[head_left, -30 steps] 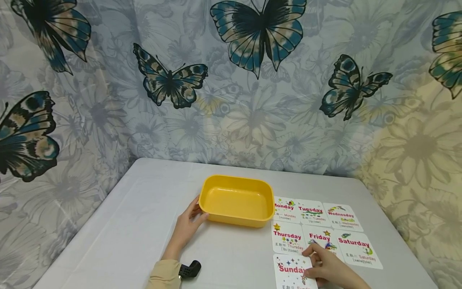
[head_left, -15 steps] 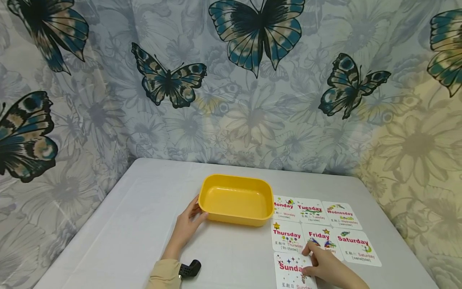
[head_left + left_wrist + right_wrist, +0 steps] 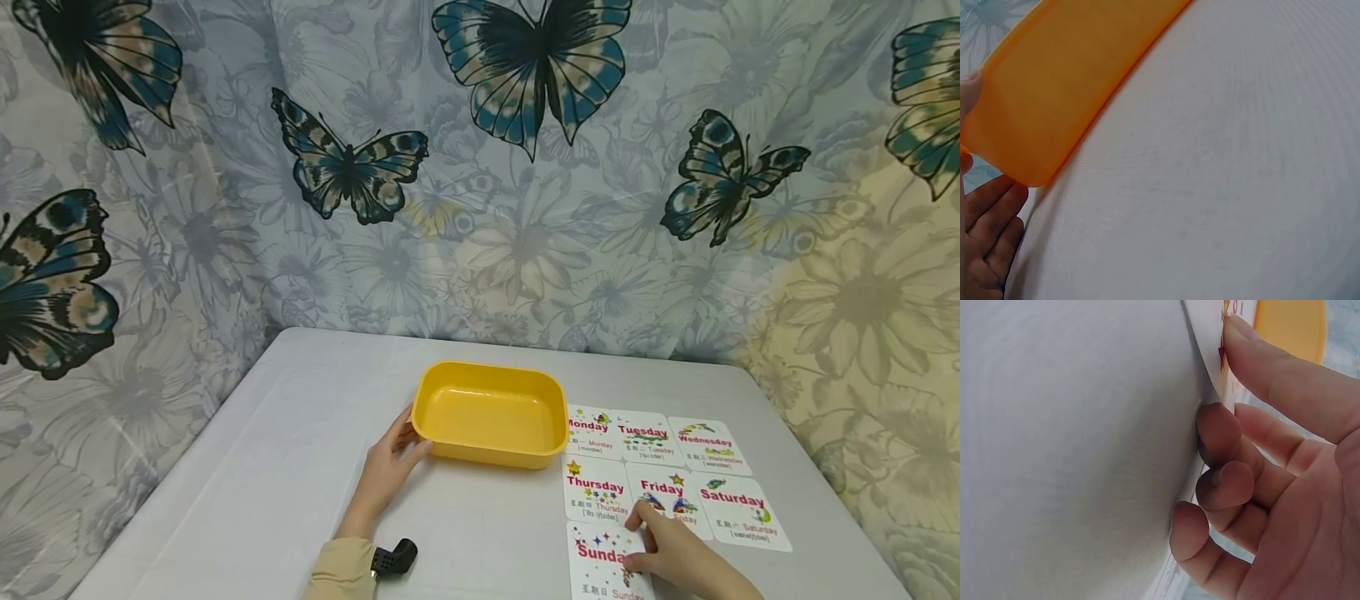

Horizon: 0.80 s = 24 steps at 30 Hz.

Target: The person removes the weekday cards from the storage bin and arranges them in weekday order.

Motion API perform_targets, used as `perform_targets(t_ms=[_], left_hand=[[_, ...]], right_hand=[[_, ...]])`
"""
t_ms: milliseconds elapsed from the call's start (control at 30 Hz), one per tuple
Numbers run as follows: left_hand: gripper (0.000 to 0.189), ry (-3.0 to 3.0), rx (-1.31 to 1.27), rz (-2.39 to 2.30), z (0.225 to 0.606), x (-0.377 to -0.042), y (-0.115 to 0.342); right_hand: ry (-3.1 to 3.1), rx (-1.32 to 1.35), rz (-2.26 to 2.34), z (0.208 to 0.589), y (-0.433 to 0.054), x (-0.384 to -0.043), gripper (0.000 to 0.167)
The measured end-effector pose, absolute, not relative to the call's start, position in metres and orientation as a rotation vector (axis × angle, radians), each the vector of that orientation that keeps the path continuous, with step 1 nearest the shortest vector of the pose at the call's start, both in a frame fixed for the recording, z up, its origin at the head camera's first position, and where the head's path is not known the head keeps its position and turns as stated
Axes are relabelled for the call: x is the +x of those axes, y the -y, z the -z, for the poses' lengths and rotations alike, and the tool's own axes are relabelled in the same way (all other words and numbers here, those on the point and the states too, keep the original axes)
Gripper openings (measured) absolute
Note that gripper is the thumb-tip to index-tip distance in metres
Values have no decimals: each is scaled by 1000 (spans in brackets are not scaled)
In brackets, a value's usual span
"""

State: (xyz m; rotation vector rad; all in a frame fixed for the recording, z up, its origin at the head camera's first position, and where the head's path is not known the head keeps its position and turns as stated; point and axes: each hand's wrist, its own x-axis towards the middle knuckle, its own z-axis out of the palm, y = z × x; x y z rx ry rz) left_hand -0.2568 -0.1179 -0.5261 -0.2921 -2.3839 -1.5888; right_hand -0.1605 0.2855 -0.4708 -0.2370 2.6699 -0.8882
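At the left end of a yellow plastic tray (image 3: 491, 417), my left hand (image 3: 390, 467) grips the side with the thumb on the near wall. The left wrist view shows the fingers (image 3: 997, 219) at the tray's corner (image 3: 1029, 169). The Sunday card (image 3: 600, 571) lies flat below the Thursday card (image 3: 597, 490), its lower part cut off by the frame. My right hand (image 3: 682, 554) pinches the Sunday card's right edge. In the right wrist view the thumb (image 3: 1241, 337) is on its printed face, with curled fingers (image 3: 1219, 434) at its edge.
Above lie the Monday card (image 3: 588, 446), partly behind the tray, the Tuesday card (image 3: 645, 446) and the Wednesday card (image 3: 708, 446). The Friday card (image 3: 663, 487) and Saturday card (image 3: 742, 517) sit beside Thursday. Behind the white table (image 3: 300, 417) hangs a butterfly-print cloth (image 3: 480, 250).
The right hand and the Sunday card have shifted slightly left, while the head view has moved a little. My left hand keeps its hold on the tray.
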Motion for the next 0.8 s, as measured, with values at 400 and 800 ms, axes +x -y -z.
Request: perform_targets(t_ms=[400,800], left_hand=[[67,2386,-296,1577,527,-256,119],[68,2387,-294,1563,527,-257,118]], right_hand=[[-2687,-156,915,474,-284,-160,50],[-2688,-267,942,472,-291,-159,58]])
